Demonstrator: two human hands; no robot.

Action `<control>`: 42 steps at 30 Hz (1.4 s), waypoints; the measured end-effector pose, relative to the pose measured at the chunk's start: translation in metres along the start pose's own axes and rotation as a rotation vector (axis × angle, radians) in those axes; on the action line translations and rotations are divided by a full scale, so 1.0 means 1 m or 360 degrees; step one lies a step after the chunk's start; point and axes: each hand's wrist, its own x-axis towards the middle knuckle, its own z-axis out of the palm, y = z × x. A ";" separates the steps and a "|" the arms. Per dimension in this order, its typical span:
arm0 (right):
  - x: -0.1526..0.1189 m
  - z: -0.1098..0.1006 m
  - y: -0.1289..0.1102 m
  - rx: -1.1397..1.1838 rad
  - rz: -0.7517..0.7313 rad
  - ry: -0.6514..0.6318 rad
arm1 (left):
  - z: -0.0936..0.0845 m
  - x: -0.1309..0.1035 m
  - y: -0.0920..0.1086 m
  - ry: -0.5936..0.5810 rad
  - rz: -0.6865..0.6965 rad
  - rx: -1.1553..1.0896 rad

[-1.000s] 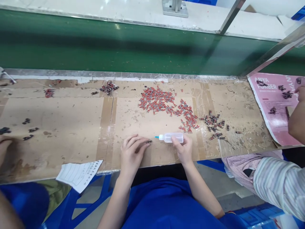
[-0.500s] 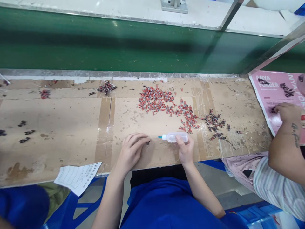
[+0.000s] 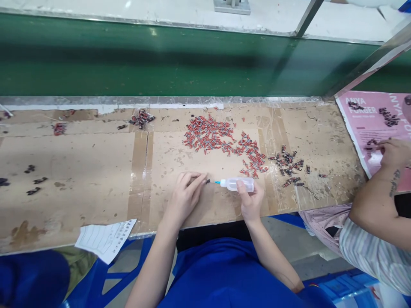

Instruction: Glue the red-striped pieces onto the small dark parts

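Note:
My left hand [image 3: 188,191] is closed, pinching a small dark part [image 3: 207,181] at its fingertips just above the cardboard. In my right hand [image 3: 252,200] lies a clear squeeze bottle [image 3: 237,184] with a white collar and a blue needle tip, held level and pointing left. The tip of the needle is at or very near the dark part; whether they touch I cannot tell. Beyond my hands spreads a large heap of small red and silver pieces [image 3: 208,133]. A looser pile of black and red pieces [image 3: 289,164] lies right of the bottle.
Cardboard [image 3: 96,171] covers the worktop, with a green belt [image 3: 160,64] along its far side. More dark pieces [image 3: 141,118] lie at the back left. A paper sheet [image 3: 105,239] overhangs the front edge. At right, a co-worker's hand [image 3: 396,153] is over a pink poster [image 3: 359,122].
My left hand has moved right and slightly away from me, bringing the dark part up to the needle. The bottle has shifted slightly right. The co-worker's hand has moved a little right.

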 end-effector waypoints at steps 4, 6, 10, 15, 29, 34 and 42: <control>-0.001 0.002 -0.003 -0.0075 0.0026 -0.0026 | -0.002 -0.001 -0.001 -0.0015 0.0015 -0.0085; -0.001 0.003 -0.003 -0.0123 0.0029 -0.0059 | -0.003 -0.003 -0.002 -0.0059 -0.0003 -0.0143; -0.001 0.004 -0.004 -0.0222 0.0006 -0.0134 | -0.001 -0.007 -0.004 -0.0084 -0.0112 -0.0208; -0.001 0.004 -0.006 -0.0261 0.0003 -0.0139 | 0.001 -0.009 -0.006 -0.0028 -0.0092 -0.0228; -0.003 0.004 -0.003 -0.0319 -0.0007 -0.0135 | 0.000 -0.007 -0.003 -0.0011 -0.0148 -0.0267; -0.003 0.005 -0.002 -0.0283 0.0002 -0.0096 | 0.000 -0.007 -0.003 -0.0025 -0.0165 -0.0231; -0.003 0.005 -0.001 -0.0284 0.0003 -0.0178 | 0.001 -0.007 -0.003 0.0027 -0.0123 -0.0270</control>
